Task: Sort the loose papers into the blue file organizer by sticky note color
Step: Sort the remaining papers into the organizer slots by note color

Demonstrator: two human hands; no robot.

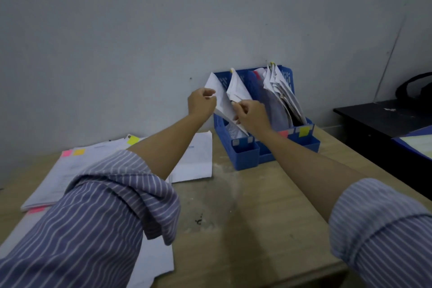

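Head view is showing the desk (233, 217), its wooden top running from the wall out to the near edge. Loose papers (70, 170) are lying spread over the desk's left side, reaching toward its far left corner, with pink, orange and yellow sticky notes (79, 152) showing along their far edges. Bare desk is lying open between these papers and the right edge. At the far edge, against the wall, the blue file organizer (247, 154) is standing with sheets leaning in its compartments; the right-hand ones are packed fullest, and pink and yellow tabs are sticking to its front lip. A white sheet (216, 91) is sitting tilted in the leftmost compartment. The left hand (201, 103) is pinching this sheet's upper left edge with curled fingers. The right hand (251, 114) is pinching its lower right edge, fingers curled tight, just beside the neighbouring compartment's papers.
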